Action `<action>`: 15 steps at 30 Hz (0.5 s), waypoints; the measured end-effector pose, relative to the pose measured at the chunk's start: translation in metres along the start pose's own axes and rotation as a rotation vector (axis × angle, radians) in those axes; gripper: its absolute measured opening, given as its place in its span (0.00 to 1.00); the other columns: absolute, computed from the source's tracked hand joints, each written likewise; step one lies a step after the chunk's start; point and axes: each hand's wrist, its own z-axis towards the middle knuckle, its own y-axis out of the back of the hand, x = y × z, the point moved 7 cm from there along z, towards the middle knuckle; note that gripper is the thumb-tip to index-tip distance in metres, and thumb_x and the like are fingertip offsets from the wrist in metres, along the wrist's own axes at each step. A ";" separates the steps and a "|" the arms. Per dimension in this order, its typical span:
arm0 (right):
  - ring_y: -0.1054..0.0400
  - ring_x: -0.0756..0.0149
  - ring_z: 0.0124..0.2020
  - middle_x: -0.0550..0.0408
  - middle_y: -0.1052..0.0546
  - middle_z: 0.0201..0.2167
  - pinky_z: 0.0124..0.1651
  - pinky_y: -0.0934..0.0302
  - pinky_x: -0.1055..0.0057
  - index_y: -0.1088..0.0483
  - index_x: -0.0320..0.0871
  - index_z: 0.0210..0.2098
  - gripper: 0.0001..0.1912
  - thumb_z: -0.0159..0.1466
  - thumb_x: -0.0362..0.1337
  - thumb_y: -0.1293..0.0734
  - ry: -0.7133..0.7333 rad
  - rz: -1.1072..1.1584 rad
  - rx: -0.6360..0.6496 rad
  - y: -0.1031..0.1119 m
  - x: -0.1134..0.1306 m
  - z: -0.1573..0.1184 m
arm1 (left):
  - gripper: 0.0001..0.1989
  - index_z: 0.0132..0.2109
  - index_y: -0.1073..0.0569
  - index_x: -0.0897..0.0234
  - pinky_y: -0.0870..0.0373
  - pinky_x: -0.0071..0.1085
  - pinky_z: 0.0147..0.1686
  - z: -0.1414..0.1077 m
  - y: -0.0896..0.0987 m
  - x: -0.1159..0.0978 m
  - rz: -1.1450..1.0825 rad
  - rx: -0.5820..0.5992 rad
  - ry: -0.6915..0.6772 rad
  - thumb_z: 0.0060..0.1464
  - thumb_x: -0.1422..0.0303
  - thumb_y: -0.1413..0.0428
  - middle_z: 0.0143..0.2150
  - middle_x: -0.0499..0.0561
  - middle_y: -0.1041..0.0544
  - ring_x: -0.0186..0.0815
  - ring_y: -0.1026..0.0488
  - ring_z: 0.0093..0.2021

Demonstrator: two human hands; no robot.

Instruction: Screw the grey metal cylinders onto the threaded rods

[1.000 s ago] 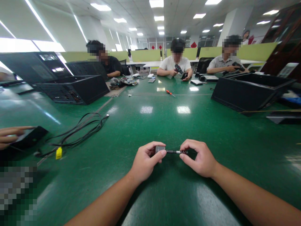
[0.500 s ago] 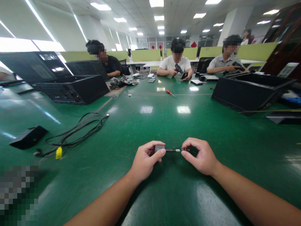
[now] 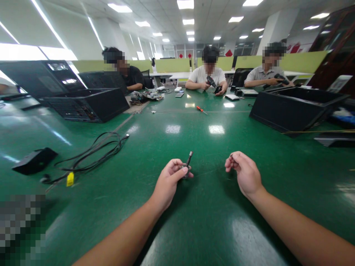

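Between the thumb and fingers of my left hand is a small dark metal part with a thin shaft, whose silvery tip points up and slightly right. My right hand is apart from it, to the right, its fingers curled and pinched together. Whatever those fingers hold is mostly hidden; only a small dark bit shows at the fingertips. Both hands are over the green table.
Looped black cable with a yellow tag and a black block lie left. Dark computer cases stand at the left and right. An orange screwdriver lies beyond my hands. Three people sit opposite.
My hands have moved apart, the right one going right and slightly up. The shaft in my left hand has swung from level to pointing upward. The coiled piece at my right fingertips is now mostly hidden.
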 end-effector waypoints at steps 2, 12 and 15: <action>0.34 0.67 0.25 0.57 0.26 0.25 0.33 0.41 0.70 0.31 0.43 0.31 0.12 0.66 0.44 0.37 -0.008 0.002 0.013 -0.002 -0.001 0.000 | 0.16 0.43 0.34 0.63 0.32 0.30 0.40 0.001 0.004 -0.002 -0.020 -0.043 -0.003 0.50 0.68 0.37 0.37 0.48 0.23 0.38 0.21 0.36; 0.34 0.67 0.24 0.57 0.26 0.25 0.32 0.40 0.69 0.33 0.43 0.32 0.12 0.66 0.45 0.36 -0.006 -0.018 0.076 -0.009 0.002 -0.002 | 0.33 0.53 0.33 0.65 0.28 0.36 0.48 0.000 0.032 -0.045 0.225 -0.221 -0.139 0.40 0.65 0.29 0.41 0.51 0.21 0.39 0.21 0.41; 0.34 0.68 0.24 0.57 0.26 0.24 0.31 0.40 0.70 0.33 0.42 0.32 0.12 0.66 0.45 0.36 -0.020 -0.001 0.094 -0.012 0.001 -0.003 | 0.38 0.58 0.35 0.63 0.27 0.42 0.50 -0.018 0.049 -0.069 0.390 -0.243 -0.142 0.41 0.61 0.30 0.43 0.53 0.20 0.43 0.21 0.44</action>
